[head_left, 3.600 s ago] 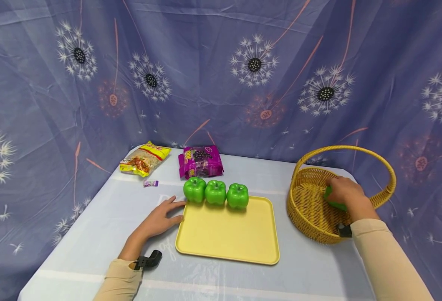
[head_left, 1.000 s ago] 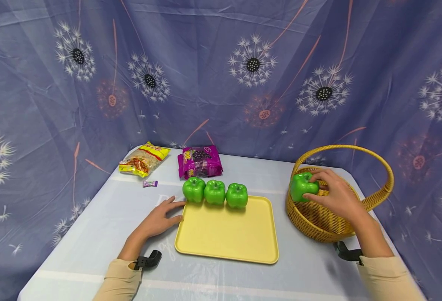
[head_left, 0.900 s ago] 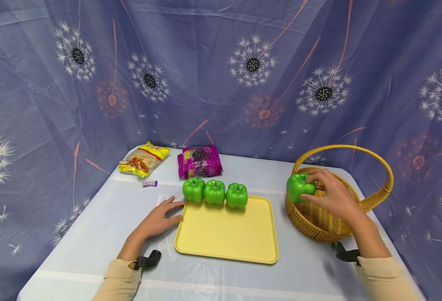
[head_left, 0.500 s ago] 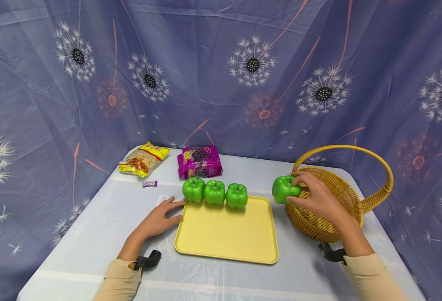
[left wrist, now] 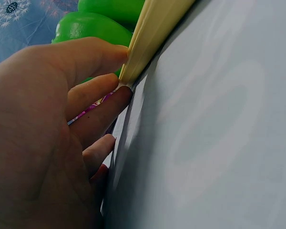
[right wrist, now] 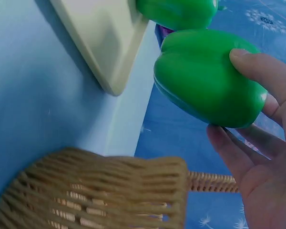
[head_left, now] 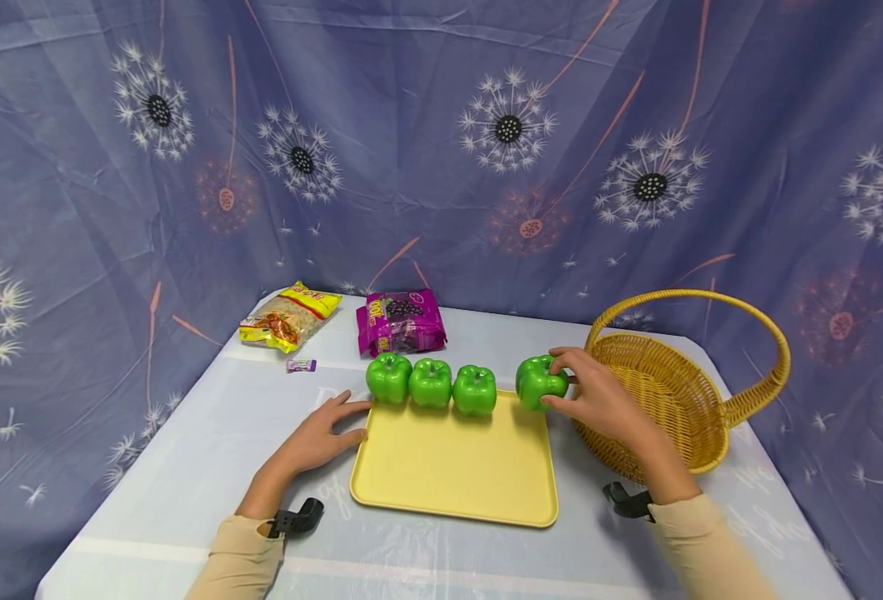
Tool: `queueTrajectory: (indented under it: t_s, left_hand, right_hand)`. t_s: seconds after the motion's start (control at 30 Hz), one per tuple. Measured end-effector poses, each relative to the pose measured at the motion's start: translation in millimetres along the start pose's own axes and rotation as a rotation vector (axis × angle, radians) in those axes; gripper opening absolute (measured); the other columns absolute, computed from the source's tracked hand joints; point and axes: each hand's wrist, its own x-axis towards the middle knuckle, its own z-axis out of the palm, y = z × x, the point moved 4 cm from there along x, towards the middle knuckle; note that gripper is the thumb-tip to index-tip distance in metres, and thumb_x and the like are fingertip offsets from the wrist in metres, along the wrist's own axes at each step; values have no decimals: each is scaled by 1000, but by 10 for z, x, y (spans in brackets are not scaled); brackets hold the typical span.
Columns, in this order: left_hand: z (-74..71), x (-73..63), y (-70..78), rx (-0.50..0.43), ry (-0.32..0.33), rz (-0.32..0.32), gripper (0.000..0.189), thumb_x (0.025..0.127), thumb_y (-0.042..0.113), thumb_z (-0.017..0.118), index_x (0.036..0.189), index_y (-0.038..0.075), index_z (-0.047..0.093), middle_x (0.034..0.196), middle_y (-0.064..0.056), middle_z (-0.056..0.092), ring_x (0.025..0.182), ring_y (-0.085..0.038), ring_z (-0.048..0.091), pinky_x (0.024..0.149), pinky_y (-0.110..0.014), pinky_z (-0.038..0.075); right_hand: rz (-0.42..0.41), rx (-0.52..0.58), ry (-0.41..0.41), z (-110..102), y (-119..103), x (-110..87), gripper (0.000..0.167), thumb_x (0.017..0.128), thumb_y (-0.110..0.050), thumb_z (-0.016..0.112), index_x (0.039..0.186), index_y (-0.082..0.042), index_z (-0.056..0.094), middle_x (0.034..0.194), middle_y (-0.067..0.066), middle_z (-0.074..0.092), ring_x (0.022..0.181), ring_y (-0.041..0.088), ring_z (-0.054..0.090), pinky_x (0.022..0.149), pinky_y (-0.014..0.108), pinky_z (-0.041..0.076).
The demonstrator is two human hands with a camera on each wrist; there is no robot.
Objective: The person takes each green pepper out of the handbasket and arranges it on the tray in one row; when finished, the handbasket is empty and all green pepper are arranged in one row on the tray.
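Note:
My right hand (head_left: 594, 396) grips a green bell pepper (head_left: 539, 383) between thumb and fingers, over the far right corner of a yellow tray (head_left: 452, 467). In the right wrist view that held pepper (right wrist: 205, 76) hangs clear of the tray's corner. Three more green peppers (head_left: 430, 384) stand in a row along the tray's far edge, at its left and middle. My left hand (head_left: 324, 435) rests at the tray's left side, fingers loosely extended; in the left wrist view its fingertips (left wrist: 119, 53) touch the tray's rim.
A wicker basket (head_left: 654, 400) with a tall handle stands right of the tray, under my right forearm. Behind the peppers lies a purple snack bag (head_left: 402, 322). A yellow snack bag (head_left: 289, 317) and a small purple packet (head_left: 302, 365) lie at the back left.
My right hand has lifted the bell pepper out of the basket and carried it left, to above the tray's far right corner. The left hand has stayed put.

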Motion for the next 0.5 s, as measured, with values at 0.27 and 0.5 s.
queueTrajectory:
  t_s: [0.27,0.5]
  left_hand:
    - [-2,-7,14,-3,-6,-7,50,90,41,64,137,26,55,153,-19,27,138,-44,24,104,-68,20]
    - [7,-1,5,0,-8,-12,51,90,43,63,137,27,55,153,-19,27,138,-45,24,104,-68,20]
  right_hand:
    - [51,68,-45,205,76,41,34,80,-29,80,100,-19,54,136,6,47,120,24,50,83,39,54]
    - [45,99,-65,342,53,84,30,81,-26,79,98,-16,56,135,11,49,119,27,51,83,36,54]
